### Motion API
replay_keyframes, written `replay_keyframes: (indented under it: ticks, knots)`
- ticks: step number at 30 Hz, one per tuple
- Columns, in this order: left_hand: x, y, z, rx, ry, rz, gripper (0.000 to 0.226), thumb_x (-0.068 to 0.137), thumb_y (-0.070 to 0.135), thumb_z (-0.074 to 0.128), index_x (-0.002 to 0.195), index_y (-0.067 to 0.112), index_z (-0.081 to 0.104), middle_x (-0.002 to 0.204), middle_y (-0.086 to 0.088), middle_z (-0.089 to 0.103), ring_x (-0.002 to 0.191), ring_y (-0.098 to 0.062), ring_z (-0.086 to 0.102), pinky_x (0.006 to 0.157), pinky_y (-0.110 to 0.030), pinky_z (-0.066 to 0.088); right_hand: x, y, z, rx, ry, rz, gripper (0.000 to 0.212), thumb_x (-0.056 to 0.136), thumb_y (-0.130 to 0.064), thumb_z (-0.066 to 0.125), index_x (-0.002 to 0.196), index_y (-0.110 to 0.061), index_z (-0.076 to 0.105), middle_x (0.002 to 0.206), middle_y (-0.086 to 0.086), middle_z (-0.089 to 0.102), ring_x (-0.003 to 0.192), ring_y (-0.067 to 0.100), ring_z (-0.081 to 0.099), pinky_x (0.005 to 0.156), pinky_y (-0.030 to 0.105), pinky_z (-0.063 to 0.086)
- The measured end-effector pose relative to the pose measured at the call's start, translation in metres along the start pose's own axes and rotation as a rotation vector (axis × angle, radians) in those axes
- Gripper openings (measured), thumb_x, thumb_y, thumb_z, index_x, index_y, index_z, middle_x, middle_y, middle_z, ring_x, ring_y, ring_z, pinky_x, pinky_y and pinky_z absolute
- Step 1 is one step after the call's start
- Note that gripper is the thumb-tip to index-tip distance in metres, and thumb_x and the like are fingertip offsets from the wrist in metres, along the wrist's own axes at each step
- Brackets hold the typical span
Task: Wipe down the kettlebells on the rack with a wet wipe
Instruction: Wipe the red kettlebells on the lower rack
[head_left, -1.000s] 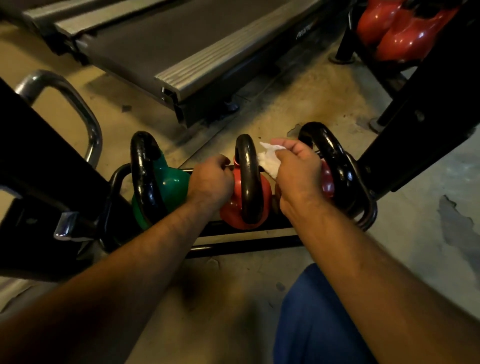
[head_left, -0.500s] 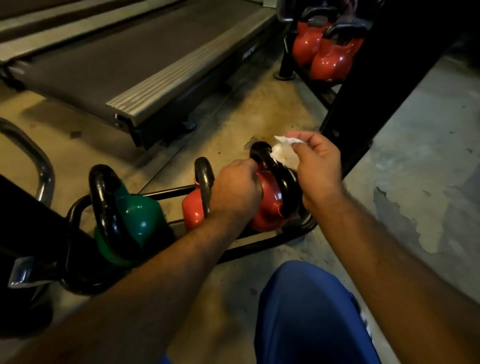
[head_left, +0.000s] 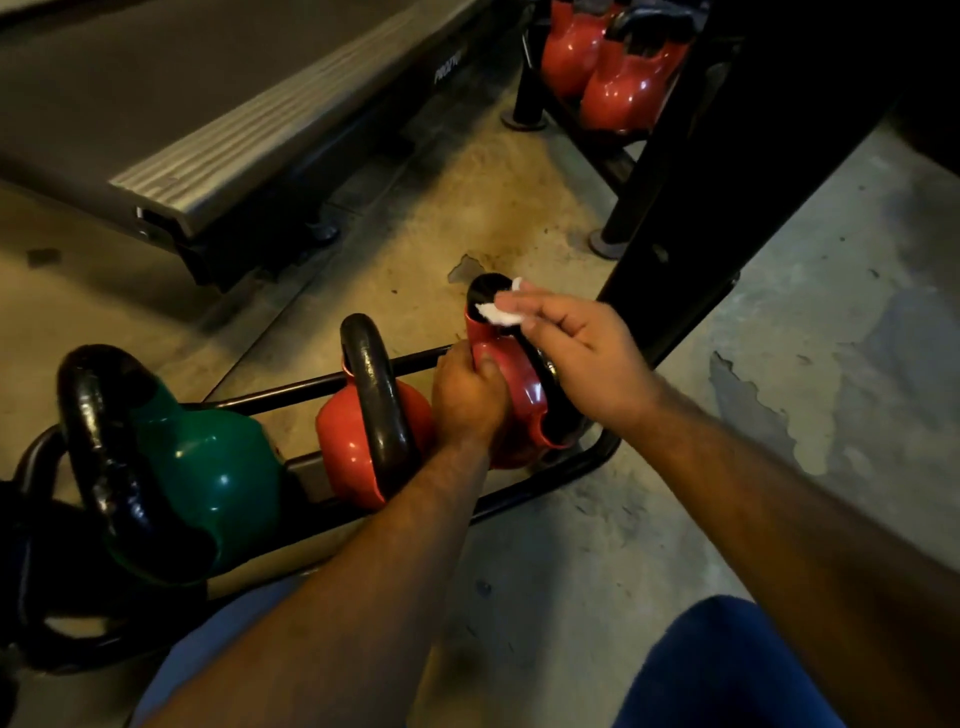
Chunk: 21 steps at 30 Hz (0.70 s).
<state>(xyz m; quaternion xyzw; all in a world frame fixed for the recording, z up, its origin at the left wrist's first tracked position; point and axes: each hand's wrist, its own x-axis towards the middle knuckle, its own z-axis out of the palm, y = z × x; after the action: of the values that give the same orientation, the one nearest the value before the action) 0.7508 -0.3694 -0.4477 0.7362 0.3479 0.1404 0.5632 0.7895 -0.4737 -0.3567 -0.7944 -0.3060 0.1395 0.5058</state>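
Right hand (head_left: 587, 358) dropped, pinching crumpled white wipe (head_left: 501, 313) onto glossy handle; left hand (head_left: 467, 400) grips red kettlebell (head_left: 519, 384).

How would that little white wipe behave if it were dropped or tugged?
Probably limp: the wet wipe lies crumpled over the red kettlebell's black handle, pinched in the right hand. Likely very light, since the fingers alone carry it. It might tear if snagged. The left hand steadies the kettlebell.
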Motion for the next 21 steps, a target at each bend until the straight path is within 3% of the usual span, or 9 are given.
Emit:
replay_keyframes:
  ticks: [2, 5, 8, 10, 13, 18, 21]
  knots:
    - [-0.002, -0.010, 0.004, -0.006, 0.030, 0.094, 0.042, 0.097, 0.040, 0.037, 0.122, 0.017, 0.062, 0.116, -0.005, 0.066, 0.109, -0.024, 0.061, 0.098, -0.045, 0.048, -0.011, 0.001, 0.001, -0.114, -0.054, -0.040, 0.039, 0.096, -0.018, 0.047, 0.129, -0.022, 0.066, 0.148, -0.002, 0.054, 0.147, 0.001, 0.032, 0.121, 0.019, 0.023]
    - [-0.004, -0.015, 0.006, 0.004, 0.063, 0.143, 0.038, 0.101, 0.036, 0.040, 0.128, 0.018, 0.060, 0.121, -0.003, 0.065, 0.113, -0.021, 0.060, 0.100, -0.046, 0.047, -0.020, 0.003, -0.003, -0.336, -0.096, -0.124, 0.044, 0.097, -0.018, 0.043, 0.137, -0.018, 0.062, 0.152, -0.005, 0.048, 0.150, 0.001, 0.023, 0.118, 0.011, 0.017]
    - [-0.006, -0.017, 0.008, -0.017, 0.102, 0.179, 0.035, 0.101, 0.038, 0.039, 0.125, 0.021, 0.059, 0.118, 0.001, 0.065, 0.109, -0.019, 0.061, 0.097, -0.048, 0.050, -0.024, 0.006, -0.009, -0.442, -0.117, -0.247, 0.047, 0.096, -0.028, 0.039, 0.136, -0.018, 0.063, 0.151, -0.002, 0.050, 0.151, 0.007, 0.025, 0.121, 0.021, 0.023]
    - [-0.003, -0.025, 0.013, -0.015, 0.121, 0.176, 0.031, 0.101, 0.041, 0.040, 0.119, 0.026, 0.059, 0.113, 0.006, 0.065, 0.105, -0.016, 0.062, 0.092, -0.048, 0.052, -0.030, 0.012, -0.011, -0.442, -0.117, -0.297, 0.046, 0.096, -0.027, 0.041, 0.134, -0.015, 0.064, 0.149, -0.001, 0.051, 0.151, 0.010, 0.028, 0.122, 0.029, 0.027]
    - [-0.001, -0.032, 0.018, 0.001, 0.124, 0.191, 0.022, 0.101, 0.044, 0.044, 0.116, 0.034, 0.058, 0.109, 0.014, 0.064, 0.102, -0.009, 0.063, 0.088, -0.045, 0.055, -0.041, 0.023, -0.015, -0.456, -0.124, -0.364, 0.045, 0.097, -0.021, 0.041, 0.136, -0.012, 0.062, 0.152, 0.001, 0.048, 0.152, 0.011, 0.026, 0.123, 0.025, 0.024]
    - [-0.003, -0.025, 0.014, -0.004, 0.125, 0.252, 0.041, 0.099, 0.042, 0.035, 0.122, 0.021, 0.062, 0.112, 0.007, 0.064, 0.103, -0.012, 0.061, 0.092, -0.039, 0.051, -0.026, 0.024, -0.022, -0.226, -0.139, -0.260, 0.049, 0.091, -0.017, 0.039, 0.131, -0.012, 0.066, 0.155, 0.001, 0.044, 0.151, 0.006, 0.025, 0.121, 0.021, 0.023]
    - [-0.004, -0.026, 0.009, -0.031, 0.076, 0.230, 0.041, 0.097, 0.047, 0.040, 0.120, 0.023, 0.063, 0.110, 0.005, 0.067, 0.100, -0.012, 0.064, 0.089, -0.039, 0.053, -0.032, 0.026, -0.022, -0.233, -0.190, -0.317, 0.058, 0.086, -0.025, 0.038, 0.137, -0.010, 0.061, 0.157, 0.004, 0.043, 0.153, 0.012, 0.022, 0.124, 0.030, 0.023]
